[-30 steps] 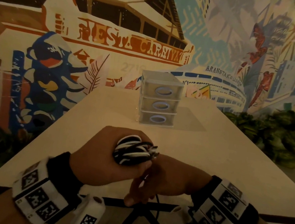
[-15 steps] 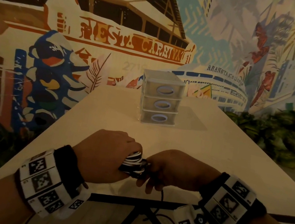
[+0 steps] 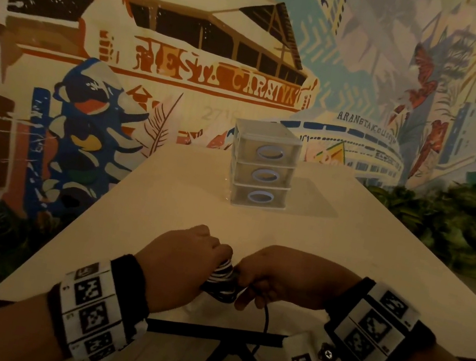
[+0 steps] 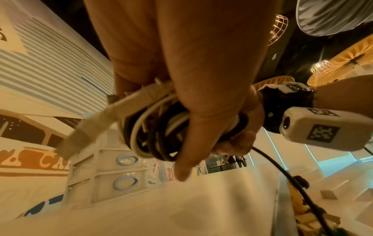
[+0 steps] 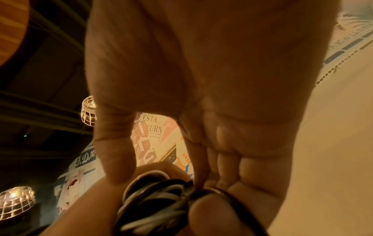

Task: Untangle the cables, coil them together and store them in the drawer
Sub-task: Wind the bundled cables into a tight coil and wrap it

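The table (image 3: 345,247) carries the drawer unit (image 3: 263,165) at its far middle, all three drawers closed. Above the near edge, the left hand (image 3: 184,263) grasps the coil (image 3: 220,280) of black and white cables, fingers curled round it. The right hand (image 3: 286,279) pinches the coil's side. One black cable (image 3: 266,319) hangs below the edge.

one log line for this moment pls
left hand grips coil | right hand pinches black cable at coil | tail hangs off table | drawers shut
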`<move>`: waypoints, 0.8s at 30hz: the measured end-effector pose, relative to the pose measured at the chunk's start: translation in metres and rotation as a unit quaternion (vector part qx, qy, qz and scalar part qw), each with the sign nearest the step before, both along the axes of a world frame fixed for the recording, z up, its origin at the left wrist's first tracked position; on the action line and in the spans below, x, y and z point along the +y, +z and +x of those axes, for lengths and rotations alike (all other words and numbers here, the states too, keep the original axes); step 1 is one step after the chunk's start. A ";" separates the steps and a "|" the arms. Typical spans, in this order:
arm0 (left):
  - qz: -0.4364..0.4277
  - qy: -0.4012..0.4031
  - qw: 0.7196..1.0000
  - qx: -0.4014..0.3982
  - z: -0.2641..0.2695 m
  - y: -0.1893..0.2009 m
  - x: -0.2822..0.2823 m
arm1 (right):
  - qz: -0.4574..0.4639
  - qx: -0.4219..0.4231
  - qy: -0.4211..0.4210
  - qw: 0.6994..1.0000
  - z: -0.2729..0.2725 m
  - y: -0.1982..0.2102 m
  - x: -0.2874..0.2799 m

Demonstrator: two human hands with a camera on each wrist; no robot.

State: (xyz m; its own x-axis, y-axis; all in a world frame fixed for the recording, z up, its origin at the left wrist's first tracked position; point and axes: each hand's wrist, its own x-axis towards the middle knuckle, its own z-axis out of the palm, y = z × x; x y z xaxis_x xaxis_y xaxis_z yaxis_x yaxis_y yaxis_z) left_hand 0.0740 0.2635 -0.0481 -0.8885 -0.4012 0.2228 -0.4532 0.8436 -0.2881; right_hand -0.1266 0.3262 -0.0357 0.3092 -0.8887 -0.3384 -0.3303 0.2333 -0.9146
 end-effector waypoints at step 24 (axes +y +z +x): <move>0.012 0.058 0.998 0.005 -0.025 0.012 0.017 | -0.096 0.256 0.037 0.961 0.026 0.012 -0.009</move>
State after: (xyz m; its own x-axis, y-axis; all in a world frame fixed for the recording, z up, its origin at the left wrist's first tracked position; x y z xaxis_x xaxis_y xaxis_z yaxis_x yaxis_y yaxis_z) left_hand 0.0488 0.2801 -0.0356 -0.8340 -0.5064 0.2193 -0.5503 0.7924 -0.2632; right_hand -0.1009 0.3173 -0.0236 0.2100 -0.9321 -0.2952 -0.7583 0.0353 -0.6509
